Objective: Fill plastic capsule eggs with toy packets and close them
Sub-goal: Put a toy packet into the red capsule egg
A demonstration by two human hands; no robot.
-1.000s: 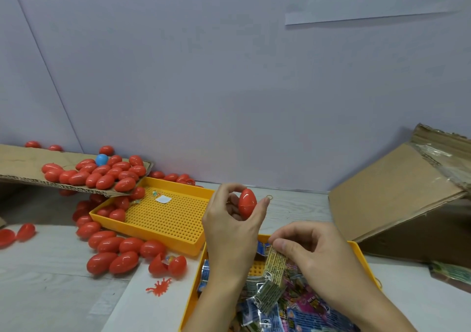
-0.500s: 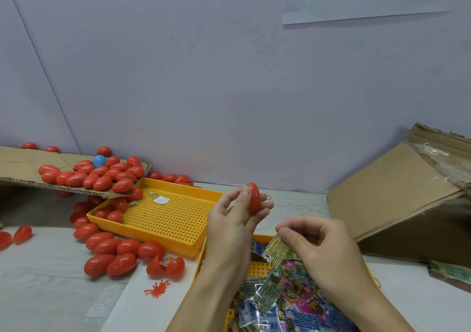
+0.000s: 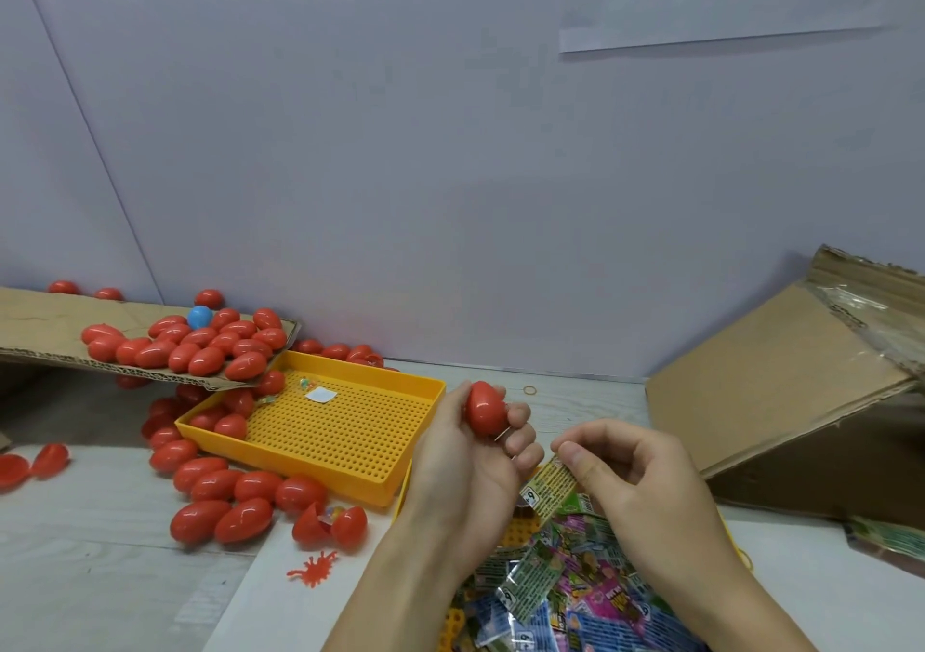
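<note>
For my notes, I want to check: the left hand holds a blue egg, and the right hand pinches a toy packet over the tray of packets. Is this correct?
Not quite. The egg gripped by the left hand is red, not blue, as the head view shows. The rest holds: the right hand pinches a toy packet over the tray of packets.

The red egg curled in the left hand's fingers is smooth, glossy plastic, pretty shiny. The packet pinched at the right fingertips looks like crinkly printed film, and the yellow tray beyond the fingers is matt perforated plastic, next to rough brown cardboard.
</note>
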